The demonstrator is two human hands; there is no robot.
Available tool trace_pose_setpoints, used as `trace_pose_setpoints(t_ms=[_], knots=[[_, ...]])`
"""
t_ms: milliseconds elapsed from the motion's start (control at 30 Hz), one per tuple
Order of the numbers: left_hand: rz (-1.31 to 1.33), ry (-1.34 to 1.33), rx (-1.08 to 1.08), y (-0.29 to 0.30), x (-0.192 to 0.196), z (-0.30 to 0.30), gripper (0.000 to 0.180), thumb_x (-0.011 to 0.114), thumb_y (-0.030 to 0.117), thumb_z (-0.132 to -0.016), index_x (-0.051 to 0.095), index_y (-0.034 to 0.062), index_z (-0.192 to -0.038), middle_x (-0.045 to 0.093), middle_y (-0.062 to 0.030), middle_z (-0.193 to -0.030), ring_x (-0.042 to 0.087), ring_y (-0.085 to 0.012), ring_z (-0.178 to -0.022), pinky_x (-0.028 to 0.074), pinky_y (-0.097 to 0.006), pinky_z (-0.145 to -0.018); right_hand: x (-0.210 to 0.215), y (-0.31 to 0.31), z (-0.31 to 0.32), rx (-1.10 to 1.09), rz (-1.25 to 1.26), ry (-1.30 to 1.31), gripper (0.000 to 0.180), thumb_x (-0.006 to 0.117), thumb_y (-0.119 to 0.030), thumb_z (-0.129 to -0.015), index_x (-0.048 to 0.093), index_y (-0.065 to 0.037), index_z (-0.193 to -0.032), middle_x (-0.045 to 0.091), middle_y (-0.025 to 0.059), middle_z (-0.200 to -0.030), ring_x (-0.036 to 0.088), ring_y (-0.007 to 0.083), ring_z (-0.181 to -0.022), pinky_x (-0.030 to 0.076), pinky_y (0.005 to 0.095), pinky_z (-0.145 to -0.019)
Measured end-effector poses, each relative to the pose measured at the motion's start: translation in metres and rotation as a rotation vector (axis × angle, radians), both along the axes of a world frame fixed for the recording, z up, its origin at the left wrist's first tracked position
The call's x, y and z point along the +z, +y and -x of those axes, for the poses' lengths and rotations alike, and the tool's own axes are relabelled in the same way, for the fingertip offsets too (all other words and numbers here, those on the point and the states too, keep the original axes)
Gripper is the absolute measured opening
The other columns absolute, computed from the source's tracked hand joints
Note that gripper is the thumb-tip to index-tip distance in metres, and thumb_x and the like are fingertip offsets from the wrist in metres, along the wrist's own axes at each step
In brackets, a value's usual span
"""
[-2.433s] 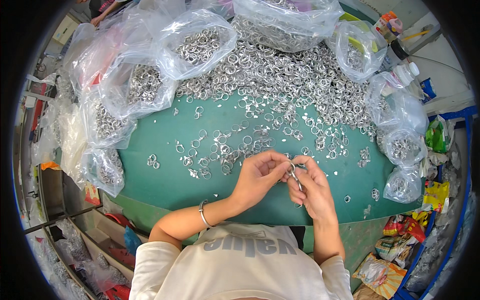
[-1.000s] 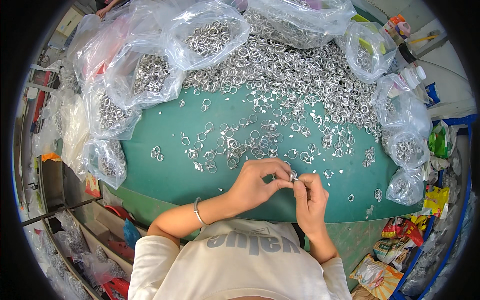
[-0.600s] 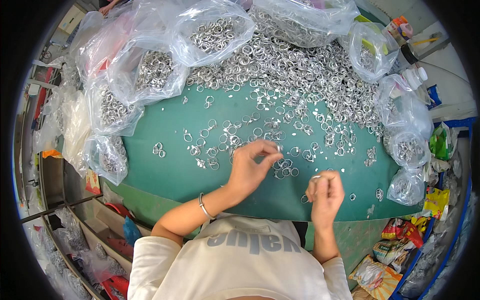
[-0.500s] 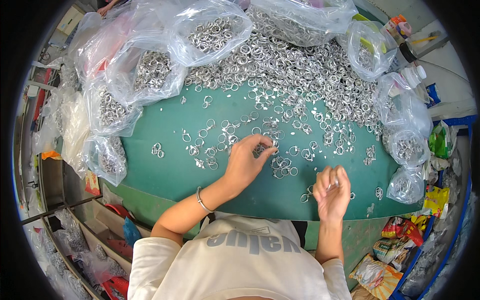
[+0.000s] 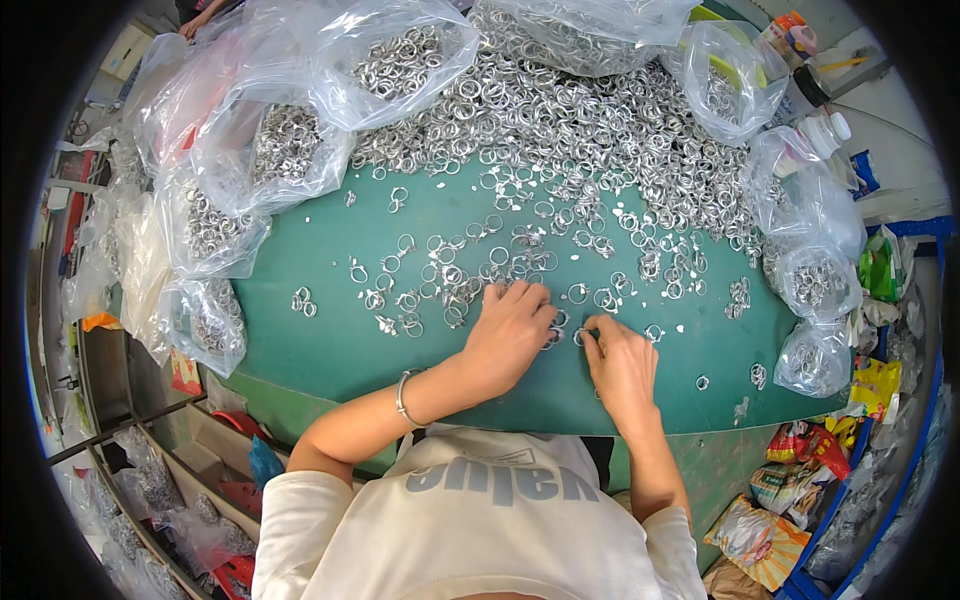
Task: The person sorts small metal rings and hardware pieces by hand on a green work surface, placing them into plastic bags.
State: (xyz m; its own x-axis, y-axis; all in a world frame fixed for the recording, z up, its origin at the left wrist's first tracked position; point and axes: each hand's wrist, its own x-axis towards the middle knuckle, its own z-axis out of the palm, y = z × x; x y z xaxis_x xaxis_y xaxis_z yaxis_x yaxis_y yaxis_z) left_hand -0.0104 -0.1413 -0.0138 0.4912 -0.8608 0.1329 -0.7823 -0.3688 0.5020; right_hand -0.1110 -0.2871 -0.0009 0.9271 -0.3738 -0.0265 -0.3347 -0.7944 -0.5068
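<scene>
A green table (image 5: 330, 340) carries a large heap of small silver metal rings (image 5: 560, 120) at the back and scattered loose rings (image 5: 450, 280) nearer me. My left hand (image 5: 512, 325) lies palm down on the loose rings near the table's front, fingers curled over a few of them. My right hand (image 5: 620, 362) sits just to its right, fingertips pinching a small ring (image 5: 580, 337) lying on the green surface between the two hands. A thin bracelet (image 5: 403, 398) circles my left wrist.
Clear plastic bags of rings (image 5: 385, 60) crowd the table's left, back and right edges (image 5: 815, 290). A white bottle (image 5: 815, 130) stands at the back right. Coloured packets (image 5: 770, 535) and a blue crate rim (image 5: 905, 440) lie below the table's right side.
My hands had parted, the left reaching out to the loose rings and the right drawing back toward me. Now both have come together again low on the table over a ring.
</scene>
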Motion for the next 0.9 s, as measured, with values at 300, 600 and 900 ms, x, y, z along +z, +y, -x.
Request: trace_pose_setpoints(t_ms=[300,600,900], knots=[[0.014,0.045,0.079,0.006,0.012,0.0,0.023,0.071,0.011,-0.071,0.059,0.0059,-0.09,0.053,-0.0073,-0.095,0.049,-0.0245,-0.091,0.033,-0.038,-0.077,-0.003,-0.009,0.001,-0.037,-0.203,-0.121,0.011,0.069,-0.007,-0.076,0.062,-0.003,-0.084,0.053,0.008,-0.054,0.051,0.0239,-0.045,0.039,0.0343,-0.045],[-0.114,0.018,0.041,-0.007,0.008,0.0,0.016,0.068,0.009,-0.073,0.06,0.0059,-0.086,0.054,-0.006,-0.083,0.051,-0.0233,-0.084,0.035,-0.036,-0.072,0.009,-0.039,0.014,-0.269,-1.713,-0.217,0.027,0.045,-0.018,-0.095,0.058,0.004,-0.106,0.059,0.006,-0.08,0.05,0.0121,-0.061,0.042,0.0263,-0.055],[0.118,0.185,0.133,0.011,0.018,-0.004,0.018,0.066,0.002,-0.073,0.057,0.0051,-0.088,0.056,-0.007,-0.089,0.052,-0.0249,-0.082,0.036,-0.035,-0.074,0.008,-0.023,0.008,-0.327,-2.061,-0.22,0.043,0.045,-0.007,-0.085,0.043,0.012,-0.124,0.052,0.0226,-0.119,0.051,0.0341,-0.112,0.041,0.0426,-0.097]])
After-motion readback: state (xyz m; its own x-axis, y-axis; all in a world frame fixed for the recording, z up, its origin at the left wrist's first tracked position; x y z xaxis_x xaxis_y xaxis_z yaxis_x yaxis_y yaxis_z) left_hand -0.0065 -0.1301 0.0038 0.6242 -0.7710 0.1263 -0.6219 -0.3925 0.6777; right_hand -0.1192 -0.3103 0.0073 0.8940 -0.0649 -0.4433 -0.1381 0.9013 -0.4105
